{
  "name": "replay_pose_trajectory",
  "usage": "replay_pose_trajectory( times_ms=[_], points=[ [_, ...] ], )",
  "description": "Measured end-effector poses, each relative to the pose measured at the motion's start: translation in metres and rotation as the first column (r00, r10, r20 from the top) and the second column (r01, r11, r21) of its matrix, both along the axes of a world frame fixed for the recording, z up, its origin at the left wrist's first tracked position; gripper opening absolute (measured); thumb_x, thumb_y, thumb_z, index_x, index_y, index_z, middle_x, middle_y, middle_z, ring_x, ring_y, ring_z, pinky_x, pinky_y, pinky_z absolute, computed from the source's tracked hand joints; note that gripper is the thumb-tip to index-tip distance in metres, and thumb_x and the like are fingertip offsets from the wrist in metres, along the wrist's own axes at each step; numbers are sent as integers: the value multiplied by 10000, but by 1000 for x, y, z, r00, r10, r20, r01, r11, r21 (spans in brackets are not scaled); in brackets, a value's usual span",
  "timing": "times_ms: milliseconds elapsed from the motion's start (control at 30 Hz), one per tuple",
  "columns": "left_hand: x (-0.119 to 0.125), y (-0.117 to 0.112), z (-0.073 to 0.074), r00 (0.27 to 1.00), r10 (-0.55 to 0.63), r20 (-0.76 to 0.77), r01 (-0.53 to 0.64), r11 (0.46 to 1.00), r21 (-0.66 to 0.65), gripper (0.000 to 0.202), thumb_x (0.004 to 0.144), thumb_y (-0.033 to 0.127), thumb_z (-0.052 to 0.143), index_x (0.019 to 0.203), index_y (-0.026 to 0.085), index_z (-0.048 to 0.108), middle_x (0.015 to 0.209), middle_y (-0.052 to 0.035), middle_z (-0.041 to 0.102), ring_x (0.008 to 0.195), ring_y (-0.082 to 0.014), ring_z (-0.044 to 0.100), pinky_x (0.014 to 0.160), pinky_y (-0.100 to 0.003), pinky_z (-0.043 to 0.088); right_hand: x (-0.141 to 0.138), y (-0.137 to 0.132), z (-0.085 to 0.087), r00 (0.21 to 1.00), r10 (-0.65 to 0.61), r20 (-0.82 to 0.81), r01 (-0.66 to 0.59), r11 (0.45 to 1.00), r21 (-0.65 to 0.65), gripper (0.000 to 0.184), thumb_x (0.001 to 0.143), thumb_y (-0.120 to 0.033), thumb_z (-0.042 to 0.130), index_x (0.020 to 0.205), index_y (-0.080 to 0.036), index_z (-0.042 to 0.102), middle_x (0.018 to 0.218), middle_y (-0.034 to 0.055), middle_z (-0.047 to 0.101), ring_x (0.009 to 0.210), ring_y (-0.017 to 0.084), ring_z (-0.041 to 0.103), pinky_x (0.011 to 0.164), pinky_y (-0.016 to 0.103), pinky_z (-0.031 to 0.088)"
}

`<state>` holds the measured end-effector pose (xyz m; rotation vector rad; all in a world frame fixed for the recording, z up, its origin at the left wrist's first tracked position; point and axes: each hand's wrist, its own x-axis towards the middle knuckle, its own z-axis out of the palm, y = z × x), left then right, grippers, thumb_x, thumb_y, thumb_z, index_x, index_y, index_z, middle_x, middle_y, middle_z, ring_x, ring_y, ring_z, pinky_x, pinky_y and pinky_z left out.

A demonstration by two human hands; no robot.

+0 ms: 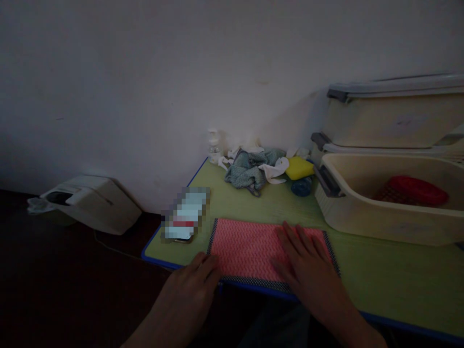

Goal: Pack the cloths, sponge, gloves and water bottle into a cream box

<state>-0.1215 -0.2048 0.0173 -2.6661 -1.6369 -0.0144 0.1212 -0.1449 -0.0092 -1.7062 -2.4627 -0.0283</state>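
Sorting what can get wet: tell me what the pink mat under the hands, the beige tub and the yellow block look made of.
Pink mat: looks like woven fabric, matte, with wavy ribbing and dark checked edging. Beige tub: probably moulded plastic, smooth, dull sheen, thick rounded rim. Yellow block: perhaps sponge foam, matte, soft-edged; dim light leaves it open.

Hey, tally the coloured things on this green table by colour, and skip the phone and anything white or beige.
Pink: 1, the pink cloth
Teal: 1, the crumpled teal cloth
Yellow: 1, the sponge
Blue: 1, the small blue thing
Red: 1, the red thing in the open tub
Total: 5
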Motion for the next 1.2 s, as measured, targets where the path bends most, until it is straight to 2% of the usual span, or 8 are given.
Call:
replay_pose_trajectory(
  times_ms=[233, 333, 400, 500, 633, 733, 900, 1200],
  points=[
    [10, 26, 27, 998, 66, 22, -61, 981, -186, 258, 813, 24, 400, 785, 159, 618, 861, -64, 630, 834, -233, 579, 800, -439, 475, 8, -3, 1, 999, 45, -23, -46, 998, -39, 747, 824, -627, 381, 1385, -135, 376, 1453, 148, 286, 1321, 365, 275, 1033, 598, 254],
    [22, 45, 41, 999, 50, 16, -47, 985, -169, 280, 841, 40, 343, 817, 138, 603, 858, -82, 630, 815, -242, 599, 759, -440, 490, 5, -1, 4, 998, 42, -40, -44, 998, -54, 715, 852, -593, 365, 1388, -119, 368, 1453, 157, 278, 1326, 355, 263, 1030, 595, 265],
    [32, 58, 42, 997, 30, 73, -23, 994, -103, 275, 867, 69, 326, 872, 124, 596, 930, -100, 620, 879, -240, 597, 793, -425, 492, 0, 1, 6, 997, 48, -61, -50, 998, -35, 660, 887, -532, 342, 1388, -103, 363, 1450, 160, 282, 1336, 336, 243, 1032, 579, 279],
    [46, 69, 28, 993, -26, 118, 27, 1000, -6, 266, 881, 90, 335, 959, 113, 588, 1058, -126, 605, 1011, -239, 574, 884, -410, 472, -15, 5, 9, 993, 83, -82, -83, 997, 2, 567, 923, -402, 327, 1383, -74, 363, 1444, 166, 285, 1343, 306, 222, 1037, 536, 309],
    [56, 70, -6, 989, -92, 114, 83, 993, 79, 346, 907, 136, 328, 1197, 60, 502, 1323, -181, 489, 1255, -244, 437, 1030, -381, 385, -35, 7, 10, 996, 91, -5, -91, 994, -53, 496, 909, -203, 310, 1348, 16, 383, 1419, 212, 298, 1318, 304, 278, 1046, 476, 322],
    [53, 67, -23, 992, -59, 115, 50, 996, 80, 452, 935, 235, 307, 1347, 55, 359, 1436, -166, 364, 1342, -242, 319, 1085, -393, 321, -38, 5, 8, 993, 114, 27, -112, 991, -74, 510, 911, -240, 317, 1348, 17, 382, 1421, 204, 299, 1311, 300, 306, 1052, 464, 319],
    [36, 65, -29, 995, -14, 103, 7, 998, 66, 531, 938, 451, 278, 1420, 230, 251, 1506, -51, 241, 1388, -271, 187, 1102, -491, 251, -18, 0, 0, 996, 87, 11, -87, 996, 16, 620, 892, -466, 349, 1371, -73, 384, 1437, 125, 303, 1306, 353, 312, 1014, 563, 337],
    [28, 62, -33, 995, 23, 94, -31, 997, 76, 566, 918, 513, 298, 1433, 301, 201, 1527, -33, 171, 1395, -332, 98, 1088, -530, 251, 14, -4, -12, 998, 44, 42, -52, 975, 216, 668, 879, -559, 315, 1333, -88, 449, 1403, 121, 381, 1254, 385, 393, 949, 593, 397]
  ],
)
